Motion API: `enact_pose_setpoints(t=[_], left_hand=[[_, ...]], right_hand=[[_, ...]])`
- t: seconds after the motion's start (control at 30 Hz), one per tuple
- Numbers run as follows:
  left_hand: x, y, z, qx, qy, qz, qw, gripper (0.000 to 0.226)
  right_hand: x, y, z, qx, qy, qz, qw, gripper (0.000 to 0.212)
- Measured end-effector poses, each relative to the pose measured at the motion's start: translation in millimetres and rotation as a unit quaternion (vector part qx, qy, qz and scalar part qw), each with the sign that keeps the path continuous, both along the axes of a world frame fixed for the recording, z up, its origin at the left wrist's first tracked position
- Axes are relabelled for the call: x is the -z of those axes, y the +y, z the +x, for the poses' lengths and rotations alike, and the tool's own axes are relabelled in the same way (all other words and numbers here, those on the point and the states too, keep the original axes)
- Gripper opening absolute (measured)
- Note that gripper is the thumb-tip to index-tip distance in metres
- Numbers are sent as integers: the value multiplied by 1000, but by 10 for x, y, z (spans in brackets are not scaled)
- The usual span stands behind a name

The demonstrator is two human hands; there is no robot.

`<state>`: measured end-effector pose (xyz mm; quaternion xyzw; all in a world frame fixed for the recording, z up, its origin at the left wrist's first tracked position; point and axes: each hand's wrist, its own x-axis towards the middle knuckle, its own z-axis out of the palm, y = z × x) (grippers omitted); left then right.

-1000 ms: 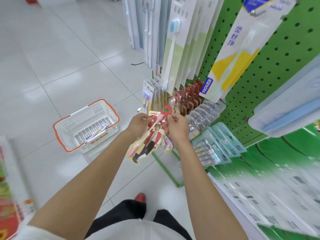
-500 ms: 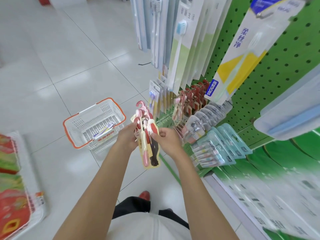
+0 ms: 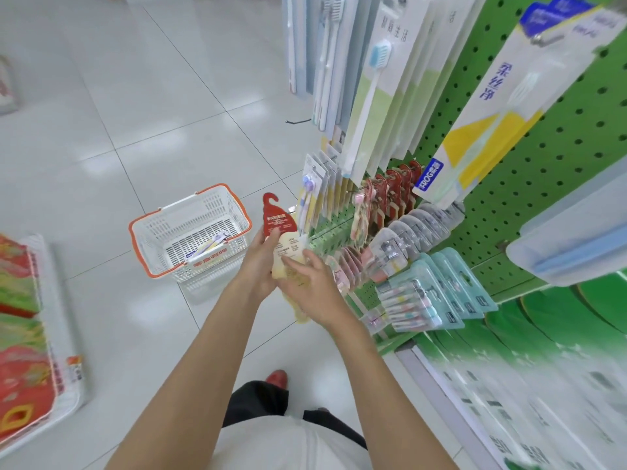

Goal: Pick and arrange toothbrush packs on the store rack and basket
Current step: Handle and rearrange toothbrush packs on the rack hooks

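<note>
Toothbrush pack (image 3: 280, 228): your left hand (image 3: 259, 269) is grasping it in curled fingers; your right hand (image 3: 314, 288) is resting loose fingers on it; basket (image 3: 149, 266) is standing left; rack (image 3: 543, 171) right.

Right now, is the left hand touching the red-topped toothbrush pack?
Touching. The head view shows the left hand gripping the red-topped toothbrush pack, its thumb lying across the pack's red top.

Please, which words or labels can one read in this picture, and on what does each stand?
"柔丝净": yellow-and-white toothbrush pack.
"FROG": blue tag at that pack's lower end.
"生活": tall pack with a blue brush; the characters before it are unclear.
Red basket label and held pack print: too blurred.
</note>
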<state>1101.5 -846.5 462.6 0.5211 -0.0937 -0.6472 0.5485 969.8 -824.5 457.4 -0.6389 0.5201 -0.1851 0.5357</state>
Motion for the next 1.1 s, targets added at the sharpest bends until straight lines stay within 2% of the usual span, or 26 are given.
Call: enact_pose_setpoints(t=[0.1, 0.17, 0.23, 0.47, 0.53, 0.6, 0.67, 0.73, 0.8, 0.9, 1.0, 1.1], left_hand=[[42, 74, 64, -45, 22, 1, 999, 30], [40, 124, 104, -47, 40, -2, 998, 26], [42, 162, 123, -41, 40, 1, 998, 23], [64, 261, 218, -24, 61, -8, 998, 37], [51, 291, 220, -15, 67, -12, 998, 35], [36, 334, 198, 2, 72, -22, 997, 35], [21, 370, 157, 24, 82, -41, 995, 38], [3, 395, 92, 40, 102, -56, 992, 44], [-38, 412, 2, 67, 113, -65, 989, 50], [-97, 416, -119, 97, 90, -76, 988, 48], [-81, 390, -164, 94, 67, -79, 990, 43], [-16, 375, -186, 115, 32, -91, 989, 36]], right_hand=[[54, 27, -51, 57, -48, 33, 997, 60], [75, 33, -99, 67, -83, 71, 992, 41], [67, 68, -124, 70, -98, 88, 989, 31], [13, 112, -206, 66, -140, 139, 978, 20], [28, 126, -241, 53, -126, 148, 979, 21], [41, 149, -224, 27, -68, 123, 990, 26], [38, 131, -177, 13, 52, 31, 998, 51], [-41, 76, -117, 49, 95, -76, 991, 68], [-153, -3, -41, 55, 68, -122, 989, 65], [-211, -31, 54, 50, 7, -68, 996, 65], [-243, 21, 69, 77, -106, -23, 991, 59], [-293, 35, -21, 129, -156, 26, 979, 23]])
